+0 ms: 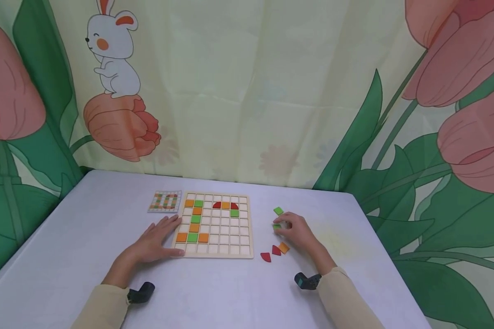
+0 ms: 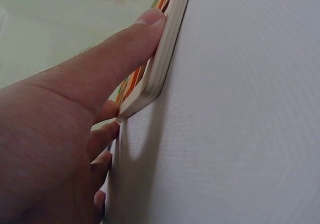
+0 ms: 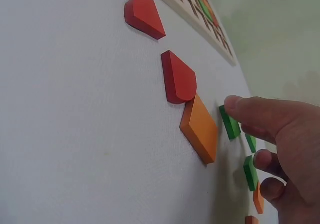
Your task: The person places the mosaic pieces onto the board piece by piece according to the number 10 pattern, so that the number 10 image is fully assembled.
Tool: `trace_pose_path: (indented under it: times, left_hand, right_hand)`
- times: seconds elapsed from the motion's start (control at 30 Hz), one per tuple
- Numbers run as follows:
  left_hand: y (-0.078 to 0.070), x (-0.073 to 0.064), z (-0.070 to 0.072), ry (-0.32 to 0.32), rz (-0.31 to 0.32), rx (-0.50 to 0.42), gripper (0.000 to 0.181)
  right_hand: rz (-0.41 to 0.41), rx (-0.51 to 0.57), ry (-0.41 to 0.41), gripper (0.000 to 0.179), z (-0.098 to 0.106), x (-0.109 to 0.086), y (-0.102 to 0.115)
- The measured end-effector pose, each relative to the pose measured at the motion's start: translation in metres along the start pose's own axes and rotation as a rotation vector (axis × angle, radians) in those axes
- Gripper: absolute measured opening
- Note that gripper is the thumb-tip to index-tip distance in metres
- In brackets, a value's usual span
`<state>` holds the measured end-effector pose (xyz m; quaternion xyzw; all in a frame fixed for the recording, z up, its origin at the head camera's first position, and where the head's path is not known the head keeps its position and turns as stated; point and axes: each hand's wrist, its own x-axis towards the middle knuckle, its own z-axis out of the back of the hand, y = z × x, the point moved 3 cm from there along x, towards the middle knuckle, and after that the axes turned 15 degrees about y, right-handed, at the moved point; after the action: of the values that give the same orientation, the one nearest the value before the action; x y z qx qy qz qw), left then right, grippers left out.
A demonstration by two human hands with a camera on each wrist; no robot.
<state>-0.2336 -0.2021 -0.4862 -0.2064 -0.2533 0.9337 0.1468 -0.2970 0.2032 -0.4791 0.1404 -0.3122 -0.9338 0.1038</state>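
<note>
A wooden grid board lies on the table, with several orange, green and red tiles set in its cells. My left hand steadies the board's near left corner. Its thumb rests on the frame, and the other fingers reach along the left side, fairly straight. To the right of the board, my right hand has thumb and index finger about a green square tile at the tabletop. Another green tile lies just beyond the fingers. Nearer me are an orange square tile and two red quarter-round tiles.
A small pattern card with a printed coloured grid lies left of the board's far corner. White cloth covers the table. A curtain printed with flowers and a rabbit hangs behind the far edge.
</note>
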Motion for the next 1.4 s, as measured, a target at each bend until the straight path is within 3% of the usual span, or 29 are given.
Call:
trace_pose_path:
  times: [0.67, 1.4]
  left_hand:
    - [0.000, -0.005, 0.000, -0.011, -0.009, -0.005, 0.101]
    - [-0.004, -0.003, 0.001, -0.001, -0.008, -0.006, 0.101]
  right_hand:
    - [0.025, -0.078, -0.039, 0.020, -0.007, 0.001, 0.003]
    - [0.180, 0.002, 0.029, 0.016, -0.026, 0.027, 0.063]
